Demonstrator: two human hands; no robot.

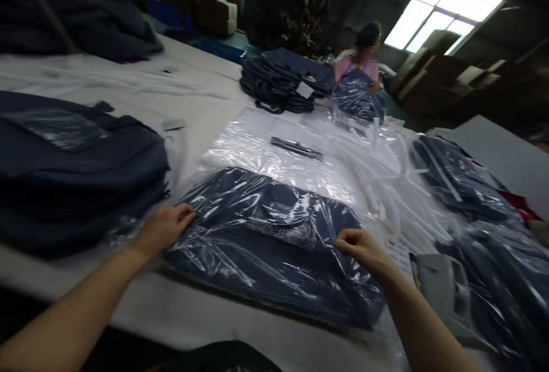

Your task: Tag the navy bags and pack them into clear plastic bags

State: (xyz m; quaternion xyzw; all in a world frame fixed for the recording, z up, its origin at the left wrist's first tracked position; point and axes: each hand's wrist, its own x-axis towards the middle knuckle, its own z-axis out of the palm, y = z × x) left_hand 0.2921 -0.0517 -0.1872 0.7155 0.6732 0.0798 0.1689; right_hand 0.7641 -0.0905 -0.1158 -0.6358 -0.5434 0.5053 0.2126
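In front of me a folded navy fabric bag (257, 257) lies flat inside a clear plastic bag (218, 260). My left hand (165, 228) is closed at its left edge, thumb and fingers pinched on the plastic. On the right side my right hand (362, 249) also pinches the clear plastic, knuckles bent. A paler panel shows through the film near the middle. Just beyond lie flat clear plastic bags (274, 157) with a dark strip (295, 149) across them.
Stacked navy fabric (72, 171) stands at left. Behind are folded dark bags (287, 77) and a person (360, 74) holding a wrapped item. White strips (381, 160), a grey tape dispenser (441, 289) and wrapped navy pieces (506, 280) lie at right on the white table (189, 297).
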